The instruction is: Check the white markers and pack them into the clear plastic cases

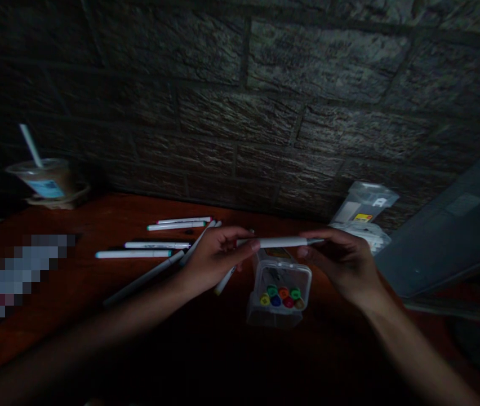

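Note:
A white marker (282,242) lies level between my two hands, above an open clear plastic case (282,265). My left hand (221,254) pinches its left end between thumb and fingers. At the other end, the thumb and fingers of my right hand (345,262) close around the grey tip. Inside the case stand several markers (283,293) with coloured ends in green, orange, yellow, blue and red. Loose white markers (158,246) lie on the table to the left of my left hand, some partly hidden behind it.
A plastic cup (49,183) with a straw sits in a cardboard holder at the far left. Against the brick wall (265,113) at the right stands another clear case (367,203). A grey panel (455,225) rises on the right. A blurred-out patch (20,276) covers something on the left.

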### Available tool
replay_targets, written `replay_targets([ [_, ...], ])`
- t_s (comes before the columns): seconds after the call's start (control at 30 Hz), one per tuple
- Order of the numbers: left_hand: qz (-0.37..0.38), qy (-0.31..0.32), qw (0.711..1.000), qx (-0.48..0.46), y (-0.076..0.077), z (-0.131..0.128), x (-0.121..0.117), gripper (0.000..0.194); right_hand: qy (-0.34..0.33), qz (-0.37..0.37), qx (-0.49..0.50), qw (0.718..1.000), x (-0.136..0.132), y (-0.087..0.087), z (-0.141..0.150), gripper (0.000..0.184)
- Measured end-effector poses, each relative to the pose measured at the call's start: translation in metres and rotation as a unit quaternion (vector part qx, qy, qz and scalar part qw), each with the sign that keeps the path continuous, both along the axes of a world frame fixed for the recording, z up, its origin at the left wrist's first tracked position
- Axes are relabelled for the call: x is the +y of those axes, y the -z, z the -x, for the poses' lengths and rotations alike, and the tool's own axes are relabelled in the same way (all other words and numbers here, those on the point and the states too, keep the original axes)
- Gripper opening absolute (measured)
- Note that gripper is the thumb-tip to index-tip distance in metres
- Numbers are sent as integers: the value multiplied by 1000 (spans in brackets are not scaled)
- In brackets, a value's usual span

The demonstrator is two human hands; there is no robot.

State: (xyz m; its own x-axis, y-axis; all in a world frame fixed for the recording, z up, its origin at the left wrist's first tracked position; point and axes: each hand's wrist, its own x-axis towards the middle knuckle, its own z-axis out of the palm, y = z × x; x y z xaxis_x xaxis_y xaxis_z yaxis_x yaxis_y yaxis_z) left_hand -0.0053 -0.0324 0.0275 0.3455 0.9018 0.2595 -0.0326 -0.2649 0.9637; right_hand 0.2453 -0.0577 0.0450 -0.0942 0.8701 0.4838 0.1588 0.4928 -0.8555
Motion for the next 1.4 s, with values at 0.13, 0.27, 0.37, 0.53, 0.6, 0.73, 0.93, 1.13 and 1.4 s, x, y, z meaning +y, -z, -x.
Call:
replay_targets([
  [0.13, -21, -6, 1000, 12, 2, 0, 1, 16, 0, 7, -6, 1000, 1, 0, 1, 26],
  [0.27, -25, -18, 999, -6, 5, 0, 1, 21, -14, 32, 22, 999, 5, 2, 0, 20],
  [0.37, -42, -19, 999, -23, 6, 1, 1, 25, -3, 46, 41, 998, 8, 5, -3, 17],
  [0.53, -52, 1, 998, -46, 3, 2, 1, 28, 15, 61, 83, 995, 10, 8, -6, 21],
  [0.6, -42, 12, 997, -56, 2, 2, 0, 29, 12, 74, 104, 992, 10, 8, -6, 21],
  [0.73, -19, 42, 996, -79, 2, 2, 0, 35, 9, 85, 132, 988, 11, 6, -5, 22],
  [0.93, -29, 6, 998, -46, 2, 1, -1, 31, 14, 72, 108, 992, 9, 7, -6, 22],
  [1.13, -33, 3, 999, -23, 4, -1, -1, 25, -10, 54, 70, 996, 8, 10, -7, 21],
  [1.4, -67, -51, 996, 27, 3, 0, 0, 17, -33, 39, 37, 998, 1, 3, 0, 22],
])
